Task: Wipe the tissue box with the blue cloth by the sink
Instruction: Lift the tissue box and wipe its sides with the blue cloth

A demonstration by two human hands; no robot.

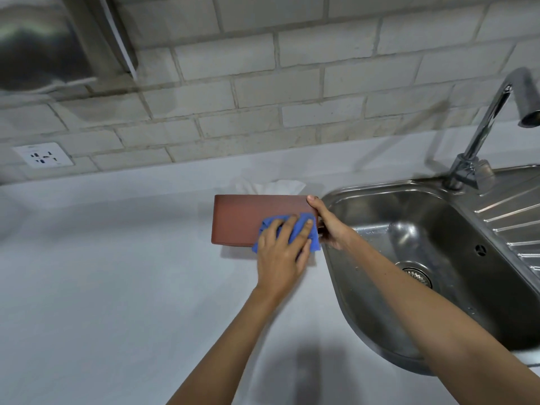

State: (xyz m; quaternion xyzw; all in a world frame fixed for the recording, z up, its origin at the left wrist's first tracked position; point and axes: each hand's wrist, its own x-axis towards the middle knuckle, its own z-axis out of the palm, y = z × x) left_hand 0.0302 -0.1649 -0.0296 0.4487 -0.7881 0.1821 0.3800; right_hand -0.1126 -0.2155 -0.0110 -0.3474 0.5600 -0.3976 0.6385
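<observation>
A reddish-brown tissue box [242, 219] stands on the white counter just left of the sink, with a white tissue [271, 187] sticking out behind its top edge. My left hand [282, 255] presses a blue cloth [314, 239] flat against the box's near side, at its right end. My right hand [328, 226] grips the box's right end, thumb on the top corner. Most of the cloth is hidden under my left fingers.
A steel sink [432, 252] with a drain and a ribbed draining board lies to the right; its tap [493, 112] rises at the back. A wall socket [43, 155] sits low on the brick wall at left. A metal dispenser [58, 39] hangs at top left.
</observation>
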